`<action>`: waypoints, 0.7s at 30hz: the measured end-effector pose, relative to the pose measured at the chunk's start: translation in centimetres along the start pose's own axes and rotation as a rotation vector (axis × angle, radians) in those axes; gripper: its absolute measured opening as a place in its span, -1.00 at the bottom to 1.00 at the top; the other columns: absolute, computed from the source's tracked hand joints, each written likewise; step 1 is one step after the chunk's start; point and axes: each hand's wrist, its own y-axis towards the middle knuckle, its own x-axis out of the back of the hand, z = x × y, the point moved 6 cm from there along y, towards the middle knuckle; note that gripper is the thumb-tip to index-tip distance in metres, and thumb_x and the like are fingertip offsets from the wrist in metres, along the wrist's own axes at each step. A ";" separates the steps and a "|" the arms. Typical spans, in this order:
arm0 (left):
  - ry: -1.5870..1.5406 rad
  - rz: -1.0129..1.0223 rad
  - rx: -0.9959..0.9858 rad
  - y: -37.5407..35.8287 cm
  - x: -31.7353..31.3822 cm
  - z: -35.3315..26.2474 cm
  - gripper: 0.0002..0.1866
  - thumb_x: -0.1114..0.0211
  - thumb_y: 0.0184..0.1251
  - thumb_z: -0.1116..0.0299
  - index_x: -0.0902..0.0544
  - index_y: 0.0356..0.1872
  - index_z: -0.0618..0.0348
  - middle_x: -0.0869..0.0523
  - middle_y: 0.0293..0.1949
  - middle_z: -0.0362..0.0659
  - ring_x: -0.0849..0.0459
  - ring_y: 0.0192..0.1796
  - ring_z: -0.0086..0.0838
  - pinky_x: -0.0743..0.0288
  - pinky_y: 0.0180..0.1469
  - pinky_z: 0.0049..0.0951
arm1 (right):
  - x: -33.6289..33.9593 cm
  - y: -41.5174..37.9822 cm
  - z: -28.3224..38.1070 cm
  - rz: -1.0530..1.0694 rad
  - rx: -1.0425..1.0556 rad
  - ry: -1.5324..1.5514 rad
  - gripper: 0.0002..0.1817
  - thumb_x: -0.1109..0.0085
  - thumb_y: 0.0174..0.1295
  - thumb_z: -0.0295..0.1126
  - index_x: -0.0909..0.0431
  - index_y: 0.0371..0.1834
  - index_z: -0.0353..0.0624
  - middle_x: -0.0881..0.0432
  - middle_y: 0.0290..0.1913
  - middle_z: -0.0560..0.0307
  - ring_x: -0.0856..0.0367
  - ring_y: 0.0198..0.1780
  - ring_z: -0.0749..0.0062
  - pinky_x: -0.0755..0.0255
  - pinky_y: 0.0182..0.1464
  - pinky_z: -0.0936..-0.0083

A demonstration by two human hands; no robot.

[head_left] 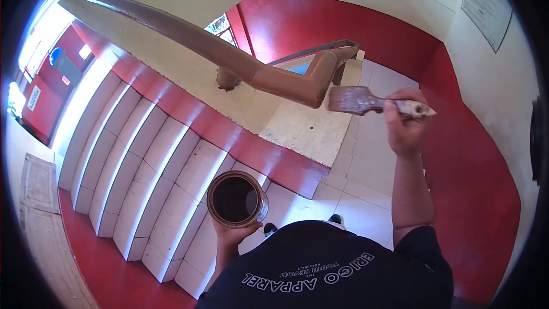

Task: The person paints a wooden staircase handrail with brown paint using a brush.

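Note:
My right hand [408, 123] is closed around the handle of a paintbrush [355, 100], its paint-smeared bristles pointing left. The bristle tips are right by the bent end of a brown handrail [257, 77]. Low in front of my body, my left hand [233, 234] holds a paint can [262, 209] from beneath and the side. Dark brown paint [234, 198] shows inside the can, whose open top faces up. The handrail runs from the upper left down to an angled bend near the brush, above a cream half wall.
White tiled stairs [154, 177] lie on the left, edged by a red band along the half wall [309, 131]. A red and white wall [474, 177] stands on the right, with a framed paper [487, 6] on it. At the far left is a person in a blue cap [66, 66].

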 end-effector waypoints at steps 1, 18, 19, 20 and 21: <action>0.003 0.013 0.019 -0.1 -0.2 -0.1 0.13 -0.78 -0.31 0.24 -0.28 0.36 0.31 -0.55 0.22 0.01 -0.58 0.25 -0.24 -0.46 0.32 -0.20 | 1.1 -0.4 -0.5 -0.020 -0.038 -0.046 -0.89 -0.25 0.12 -0.64 -0.55 -0.32 -0.24 -0.61 -0.32 0.15 -0.57 -0.33 0.61 -0.47 -0.27 0.64; 0.028 0.094 -0.013 0.5 -2.2 -1.2 0.05 -0.76 -0.26 0.26 -0.33 0.34 0.28 -0.57 0.21 -0.02 -0.60 0.24 -0.26 -0.51 0.28 -0.20 | 3.5 -5.8 -7.7 -0.223 -0.260 0.387 -0.86 -0.08 0.32 -0.58 -0.45 -0.08 -0.21 -0.60 -0.25 0.11 -0.65 -0.20 0.45 -0.66 -0.15 0.43; 0.029 0.105 -0.005 0.5 -2.2 -1.2 0.06 -0.76 -0.26 0.27 -0.33 0.35 0.28 -0.56 0.22 -0.02 -0.59 0.24 -0.26 -0.50 0.29 -0.20 | 3.3 -6.0 -8.2 -0.166 -0.271 0.392 -0.84 -0.05 0.35 -0.57 -0.43 -0.03 -0.20 -0.61 -0.22 0.08 -0.69 -0.17 0.38 -0.70 -0.13 0.35; 0.029 0.113 0.002 0.4 -2.1 -1.2 0.06 -0.76 -0.26 0.27 -0.33 0.35 0.28 -0.56 0.22 -0.02 -0.58 0.25 -0.26 -0.50 0.29 -0.19 | 3.1 -6.3 -8.7 -0.137 -0.297 0.452 -0.83 -0.05 0.36 -0.55 -0.42 -0.02 -0.19 -0.62 -0.21 0.06 -0.70 -0.16 0.36 -0.70 -0.13 0.35; 0.029 0.119 0.009 0.4 -2.1 -1.1 0.06 -0.76 -0.26 0.28 -0.33 0.35 0.28 -0.56 0.23 -0.02 -0.58 0.25 -0.26 -0.50 0.29 -0.19 | 2.4 -6.1 -8.4 -0.105 -0.322 0.513 -0.83 -0.05 0.37 -0.54 -0.42 -0.01 -0.19 -0.63 -0.19 0.05 -0.71 -0.15 0.33 -0.69 -0.14 0.35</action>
